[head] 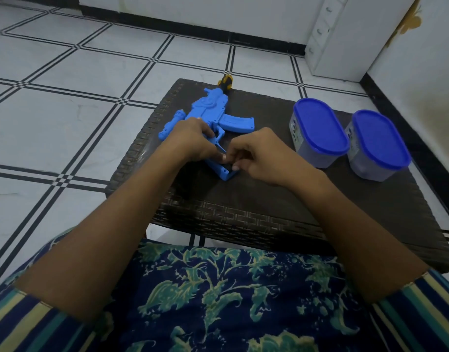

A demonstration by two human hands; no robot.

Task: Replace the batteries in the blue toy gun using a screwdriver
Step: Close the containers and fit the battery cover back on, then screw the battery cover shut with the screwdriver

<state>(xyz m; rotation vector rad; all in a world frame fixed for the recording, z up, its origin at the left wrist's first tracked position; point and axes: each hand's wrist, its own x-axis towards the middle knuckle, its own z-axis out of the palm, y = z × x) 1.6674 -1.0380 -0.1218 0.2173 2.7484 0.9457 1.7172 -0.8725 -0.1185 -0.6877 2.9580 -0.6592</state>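
Floor: white tiles (65, 72) crossed by black double lines spread out on your left and behind the table, with a black skirting along the white wall.
Left sleeve: your striped cuff (22, 323) sits at the lower left, the forearm reaching up and to the right.
Table: a low, dark woven table (243, 219) stands in front of your knees, its near edge just above your lap.
Blue toy gun: the blue toy gun (213, 110) lies flat on the left half of the table, its barrel end pointing away from you and its butt end nearest you, under your fingers.
Yellow-and-black piece: a yellow-and-black piece (226, 82) shows at the gun's far end, at the table's back edge; you cannot tell whether it belongs to the toy.
Left hand: your left hand (190, 142) lies over the gun's middle, fingers curled round the body by the trigger, holding it down.
Right hand: your right hand (256, 156) is close beside the left, almost touching it, its curled fingertips pinching at the gun's butt end; what lies between them is too small to tell.
Lap: dark blue cloth with a green leaf print (218, 301) fills the bottom middle.
Containers: two oval clear tubs, the nearer-left container (318, 130) and the right container (379, 143), stand side by side on the table's right half, both with blue lids on, well apart from the gun.
Cabinet: a white drawer unit (337, 44) stands against the wall at the upper right.
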